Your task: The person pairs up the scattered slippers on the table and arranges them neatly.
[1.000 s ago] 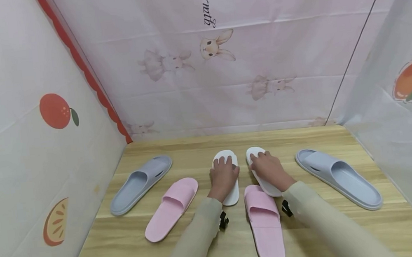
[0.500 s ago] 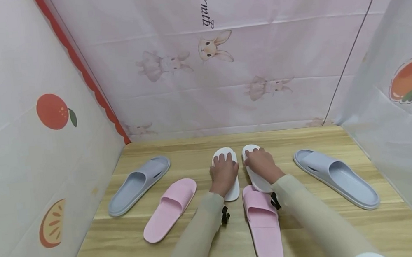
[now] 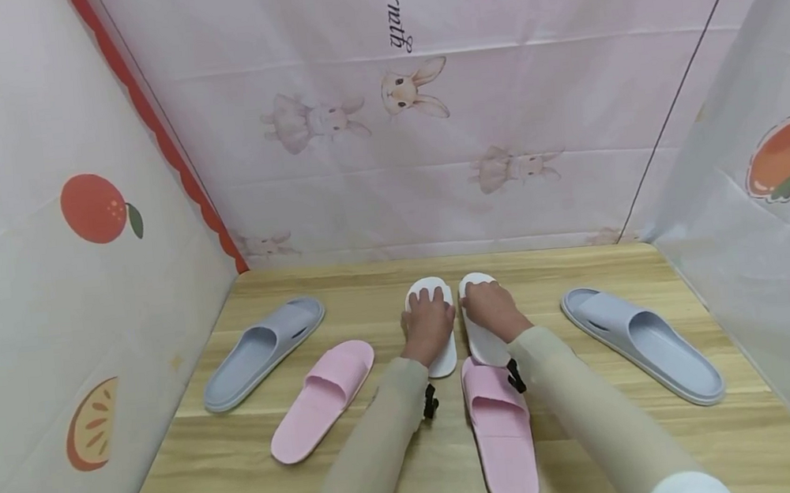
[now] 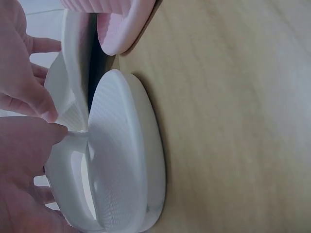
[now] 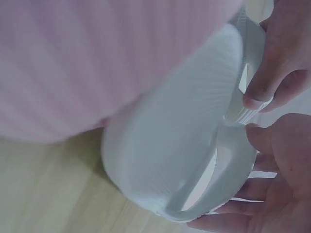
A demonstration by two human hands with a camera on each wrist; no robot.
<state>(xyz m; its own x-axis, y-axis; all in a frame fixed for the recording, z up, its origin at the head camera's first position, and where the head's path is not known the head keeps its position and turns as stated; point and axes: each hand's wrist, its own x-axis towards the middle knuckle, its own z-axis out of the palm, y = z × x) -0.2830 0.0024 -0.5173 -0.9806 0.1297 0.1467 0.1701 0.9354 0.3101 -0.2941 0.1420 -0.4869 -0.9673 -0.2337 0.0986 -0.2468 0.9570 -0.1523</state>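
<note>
My left hand (image 3: pixel 430 326) grips the strap of the left white slipper (image 3: pixel 443 362), thumb on its inner side and fingers over the toe end. In the left wrist view, that slipper's ribbed heel (image 4: pixel 119 150) points toward the camera. My right hand (image 3: pixel 494 310) holds the right white slipper (image 3: pixel 485 346) by its strap, thumb against the inner side. Both white slippers stand almost side by side, toes away from me, with a narrow gap. The right one's heel end meets the toe of a pink slipper (image 3: pixel 507 450); whether it rests on it I cannot tell.
Another pink slipper (image 3: pixel 323 402) lies angled to the left. Beyond it is a grey-blue slipper (image 3: pixel 262 354), and its match (image 3: pixel 643 345) lies at the right. Printed cloth (image 3: pixel 335 220) walls the wooden surface (image 3: pixel 211 486) at the back and sides.
The right white slipper has slid left and away from me, turning straighter, so the gap between the pair has narrowed. The left white slipper has moved slightly farther away. The other slippers stay put.
</note>
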